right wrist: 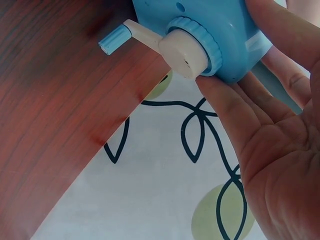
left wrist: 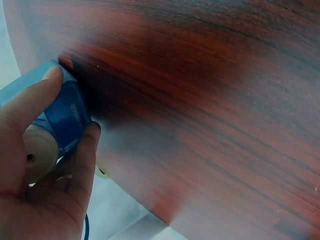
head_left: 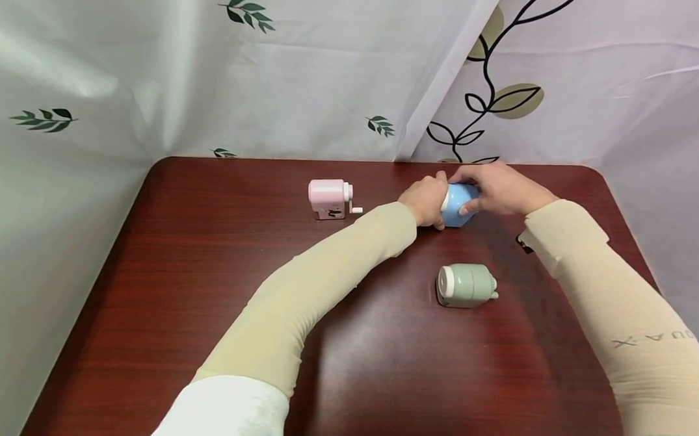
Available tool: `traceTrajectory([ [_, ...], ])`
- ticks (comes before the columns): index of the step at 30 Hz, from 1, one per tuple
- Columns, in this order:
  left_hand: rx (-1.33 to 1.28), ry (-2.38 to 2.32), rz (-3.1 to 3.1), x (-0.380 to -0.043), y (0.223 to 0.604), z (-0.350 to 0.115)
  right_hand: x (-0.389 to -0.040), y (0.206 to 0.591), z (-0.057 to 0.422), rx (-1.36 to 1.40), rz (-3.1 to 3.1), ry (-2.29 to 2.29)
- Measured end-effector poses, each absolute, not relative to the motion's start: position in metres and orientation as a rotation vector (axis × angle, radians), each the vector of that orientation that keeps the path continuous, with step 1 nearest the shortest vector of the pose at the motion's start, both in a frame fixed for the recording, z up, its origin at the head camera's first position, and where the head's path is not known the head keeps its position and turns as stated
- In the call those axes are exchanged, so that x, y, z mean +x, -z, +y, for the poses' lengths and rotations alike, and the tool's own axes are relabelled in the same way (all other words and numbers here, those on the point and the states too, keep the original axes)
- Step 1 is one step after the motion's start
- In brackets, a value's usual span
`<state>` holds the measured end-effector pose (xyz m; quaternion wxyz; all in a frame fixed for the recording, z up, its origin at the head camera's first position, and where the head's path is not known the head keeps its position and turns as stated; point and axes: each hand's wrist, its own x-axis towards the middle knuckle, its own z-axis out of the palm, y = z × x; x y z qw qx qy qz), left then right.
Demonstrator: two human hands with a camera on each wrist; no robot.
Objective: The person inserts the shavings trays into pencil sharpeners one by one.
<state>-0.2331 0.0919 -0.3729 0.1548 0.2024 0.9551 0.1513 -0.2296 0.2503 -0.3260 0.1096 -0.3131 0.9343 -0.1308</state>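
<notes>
A blue hand-crank pencil sharpener (head_left: 458, 204) is at the back right of the table, between both hands. My left hand (head_left: 425, 200) grips it from the left, around the end with the pale round face; in the left wrist view the thumb lies over one edge of the blue body (left wrist: 65, 120) and a fingertip is at another. From the right, my right hand (head_left: 506, 188) holds the other end with thumb and fingers. In the right wrist view the white crank (right wrist: 145, 36) with its blue knob sticks out, a fingertip right beside its round hub.
A pink crank sharpener (head_left: 327, 197) stands left of the hands. Nearer to me lies a green one (head_left: 469, 286), its crank end to the right. The dark red wooden table (head_left: 378, 375) ends at a white patterned curtain (head_left: 308, 79) behind.
</notes>
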Motion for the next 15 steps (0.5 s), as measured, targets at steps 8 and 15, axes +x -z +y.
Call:
traceTrajectory([
  [8,0.571,-0.442,2.726,-0.2344,0.3747,0.0915,-0.2292,0.3244,0.2475,-0.917,2.738,0.377],
  [15,0.594,-0.384,2.706,-0.2338,0.3675,0.0824,-0.2281,0.3242,0.2461,-0.901,2.743,0.376],
])
